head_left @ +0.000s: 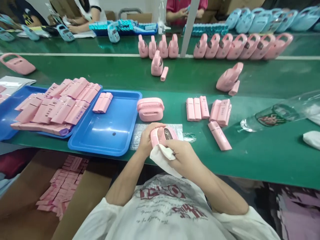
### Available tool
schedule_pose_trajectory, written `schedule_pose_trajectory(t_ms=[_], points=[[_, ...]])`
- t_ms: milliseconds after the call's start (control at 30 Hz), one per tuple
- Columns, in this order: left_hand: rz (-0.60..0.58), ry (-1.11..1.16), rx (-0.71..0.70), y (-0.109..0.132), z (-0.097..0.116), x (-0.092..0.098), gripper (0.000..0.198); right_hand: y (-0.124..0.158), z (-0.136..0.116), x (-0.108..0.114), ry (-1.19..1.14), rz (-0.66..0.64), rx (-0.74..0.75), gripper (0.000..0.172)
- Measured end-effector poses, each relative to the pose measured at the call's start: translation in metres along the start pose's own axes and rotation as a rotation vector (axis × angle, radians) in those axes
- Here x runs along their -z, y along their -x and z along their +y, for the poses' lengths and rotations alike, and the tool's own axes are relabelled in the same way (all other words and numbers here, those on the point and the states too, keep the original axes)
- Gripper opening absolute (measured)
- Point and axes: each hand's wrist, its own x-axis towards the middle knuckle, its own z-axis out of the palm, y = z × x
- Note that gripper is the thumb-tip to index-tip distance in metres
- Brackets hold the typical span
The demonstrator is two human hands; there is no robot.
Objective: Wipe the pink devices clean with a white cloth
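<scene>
Just above the bench's front edge, my left hand (147, 137) is wrapped round a pink handled plastic device (160, 134) with a dark oval window. My right hand (183, 155) pinches a white cloth (161, 158) against the device's near side; the cloth hangs below my fingers. Under the device lies a crinkled clear bubble-wrap sheet (138, 133), partly covered by my hands. Right behind it a second pink device (150, 109) rests on the bench. Several pink rectangular blocks (197, 109) stand or lie to the right.
At left, a blue tray (105, 150) holds a few pink blocks, beside a heaped pile of pink blocks (57, 103). A clear bottle (275, 115) lies at right. Pink devices (237, 46) line the bench's back; people work beyond. A cardboard box (75, 200) sits below.
</scene>
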Motion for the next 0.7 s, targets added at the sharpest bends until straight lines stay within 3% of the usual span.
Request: schedule_pose_trajectory(t_ms=[67,167,233,300,367,500,567,700], points=[[-0.047,0.055,0.123,0.001,0.004,0.0,0.029,0.008,0.01,0.006,-0.086,0.034,-0.045,0.027],[0.002,0.163,0.221,0.006,0.007,0.0,0.029,0.018,0.041,0.034,-0.115,0.124,-0.326,0.05],[0.034,0.22,0.273,0.008,0.005,-0.002,0.03,0.021,0.064,0.052,0.012,0.344,-0.516,0.056],[0.026,0.296,0.303,0.007,-0.001,-0.006,0.032,0.018,0.079,0.056,0.101,0.604,-0.563,0.06],[-0.032,0.377,0.304,0.005,-0.01,-0.011,0.037,0.009,0.083,0.045,0.022,0.693,-0.475,0.063],[-0.157,0.337,0.232,0.001,-0.025,-0.019,0.045,-0.004,0.072,-0.002,-0.182,0.4,-0.093,0.06],[-0.174,0.301,0.193,0.001,-0.028,-0.021,0.042,0.005,0.069,-0.021,-0.186,0.299,0.032,0.055],[-0.19,0.266,0.196,0.003,-0.025,-0.024,0.036,0.05,0.067,-0.042,-0.147,0.269,0.186,0.057]])
